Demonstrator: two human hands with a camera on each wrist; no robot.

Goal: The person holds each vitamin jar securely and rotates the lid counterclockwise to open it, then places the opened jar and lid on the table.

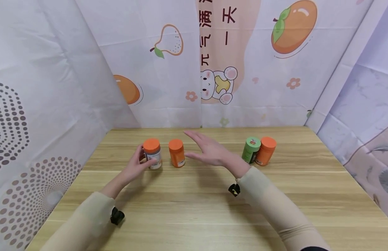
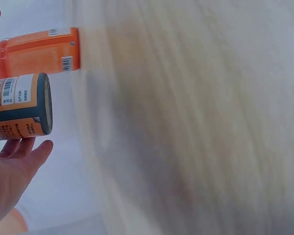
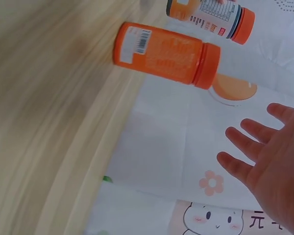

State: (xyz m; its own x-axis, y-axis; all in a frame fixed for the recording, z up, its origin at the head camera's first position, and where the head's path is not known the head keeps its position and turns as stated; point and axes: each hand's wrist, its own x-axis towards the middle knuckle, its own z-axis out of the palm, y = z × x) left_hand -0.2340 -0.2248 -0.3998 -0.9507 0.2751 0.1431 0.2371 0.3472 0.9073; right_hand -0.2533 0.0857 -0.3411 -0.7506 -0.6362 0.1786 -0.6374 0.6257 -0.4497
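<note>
My left hand [image 1: 138, 164] grips a jar [image 1: 152, 153] with an orange lid and a printed label, thumb at its front and fingers round its far left side. In the left wrist view, the jar's dark-rimmed base [image 2: 45, 104] shows above the thumb. Just right of that jar an all-orange bottle [image 1: 177, 153] stands upright. My right hand [image 1: 209, 149] hovers on the bottle's right side, fingers spread and straight. In the right wrist view, a gap separates these fingers [image 3: 245, 142] from the orange bottle [image 3: 161, 53], and the palm is bare.
A green bottle [image 1: 251, 150] and another orange bottle [image 1: 266, 151] stand side by side on the right, beyond my right forearm. The wooden table [image 1: 187, 209] ends at a printed curtain [image 1: 169, 76] behind, with more curtain on both sides.
</note>
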